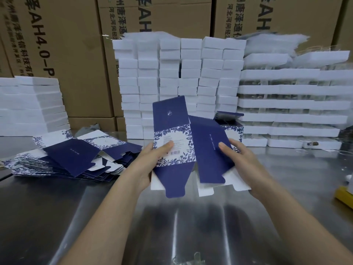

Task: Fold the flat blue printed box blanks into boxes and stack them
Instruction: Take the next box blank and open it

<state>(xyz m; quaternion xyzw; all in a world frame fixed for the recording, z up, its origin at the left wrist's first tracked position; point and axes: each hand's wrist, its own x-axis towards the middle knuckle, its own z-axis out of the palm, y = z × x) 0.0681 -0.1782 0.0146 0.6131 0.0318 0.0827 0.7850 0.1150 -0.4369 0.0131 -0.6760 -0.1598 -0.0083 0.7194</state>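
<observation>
The person holds one blue printed box blank [183, 153] in both hands just above the steel table [172, 226], near the middle of the view. The left hand [147, 163] grasps its nine o'clock edge, thumb laid on the white label panel with the floral border and barcode, the other fingers hidden behind the card. The right hand [242, 161] grasps the three o'clock edge the same way, thumb pressed on the plain dark blue panel. The blank is partly opened: the two panels meet at a crease running from twelve to six o'clock and angle away from each other. A dark blue flap with a small pale emblem stands up at twelve o'clock, a tapered blue flap hangs at six o'clock, and white inner flaps show below the dark panel.

At nine o'clock from the held blank a pile of flat blanks [63, 161] lies fanned on the table, apart from the left hand. At one o'clock, just behind the right hand, a folded box [233, 130] stands with its top flap raised; its lower part is hidden by the hand and blank. At twelve o'clock, columns of white boxes [181, 79] rise in close rows. At two o'clock sit layers of white and clear trays [296, 104], and at ten o'clock another white stack [28, 106]. Brown cartons [63, 44] with black lettering fill the background. A yellow object [343, 196], cut off by the frame, lies at the three o'clock edge
</observation>
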